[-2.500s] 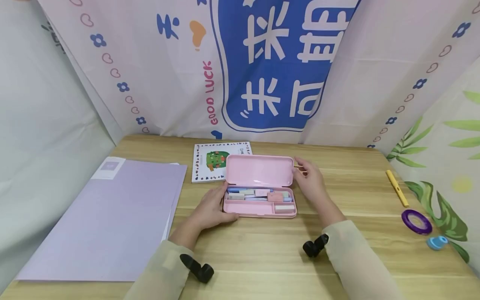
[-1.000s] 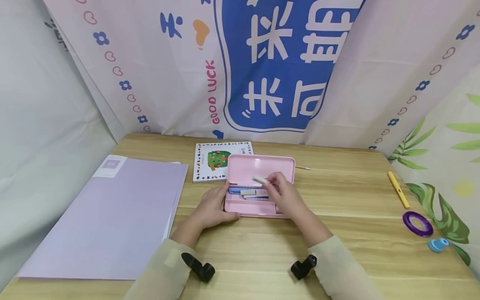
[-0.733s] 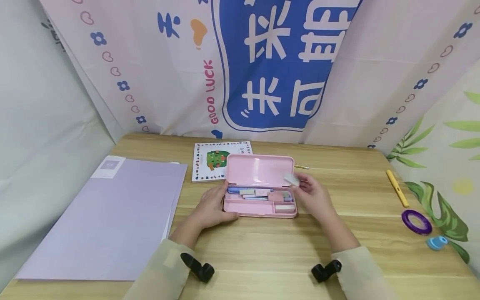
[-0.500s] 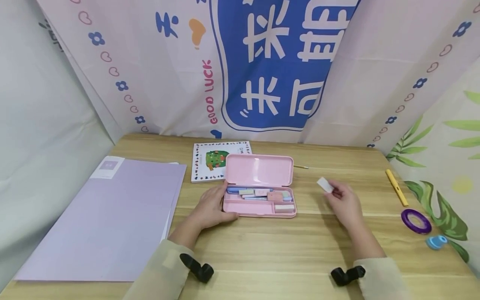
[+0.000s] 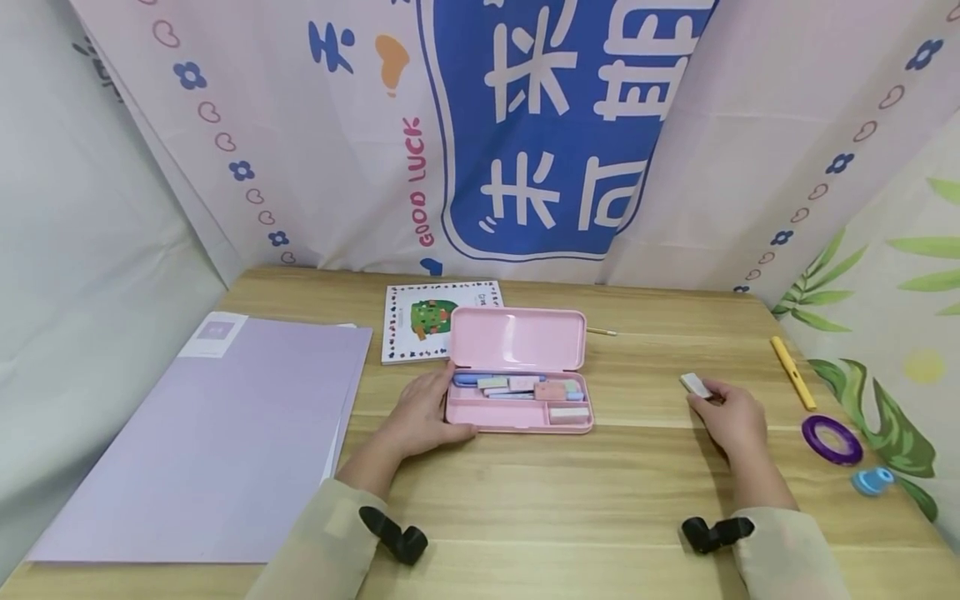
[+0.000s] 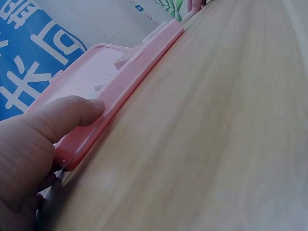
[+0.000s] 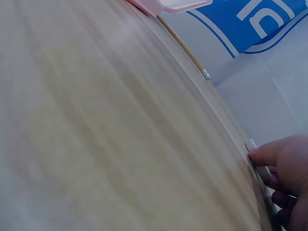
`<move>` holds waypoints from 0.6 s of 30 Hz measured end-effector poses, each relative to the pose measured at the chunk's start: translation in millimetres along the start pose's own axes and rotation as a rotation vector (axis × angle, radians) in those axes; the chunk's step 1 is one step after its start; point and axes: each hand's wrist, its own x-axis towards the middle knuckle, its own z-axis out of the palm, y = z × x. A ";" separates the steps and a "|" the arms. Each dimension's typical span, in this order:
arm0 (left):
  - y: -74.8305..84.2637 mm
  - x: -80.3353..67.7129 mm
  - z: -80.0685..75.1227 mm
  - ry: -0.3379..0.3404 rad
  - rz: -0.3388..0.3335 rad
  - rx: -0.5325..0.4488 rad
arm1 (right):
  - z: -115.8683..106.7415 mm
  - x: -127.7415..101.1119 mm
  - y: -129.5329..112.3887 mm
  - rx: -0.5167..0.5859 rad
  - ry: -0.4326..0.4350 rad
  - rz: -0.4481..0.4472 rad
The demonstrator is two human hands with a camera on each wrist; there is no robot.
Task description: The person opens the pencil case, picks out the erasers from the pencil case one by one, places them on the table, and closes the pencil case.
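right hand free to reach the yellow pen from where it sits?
Probably yes. The right hand pinches a white eraser on the table; the yellow pen lies just beyond it, with bare wood between. It would need to release the eraser.

Counts: hands 2, left hand (image 5: 423, 412) and right hand (image 5: 735, 417). Pencil cases 1, pink pencil case (image 5: 517, 371), lid open. Loose erasers 1, white eraser (image 5: 695, 385) at the right fingertips. Inside the case: several small stationery pieces (image 5: 525, 389), exact count unreadable; 1 block (image 5: 568, 413) in the front compartment. Purple folders (image 5: 217, 433) 1 stack, sheet count unclear. Booklets 1, picture booklet (image 5: 427, 321). Yellow pens 1 (image 5: 793, 374). Thin pencils 1 (image 5: 602, 332). Purple tape rings 1 (image 5: 832, 439). Blue sharpener-like items 1 (image 5: 873, 481). Wooden tables 1 (image 5: 570, 508).
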 end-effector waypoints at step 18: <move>0.9 -0.2 -0.2 -0.002 -0.016 -0.002 | 51.5 -30.5 -79.9 0.144 -0.030 -0.463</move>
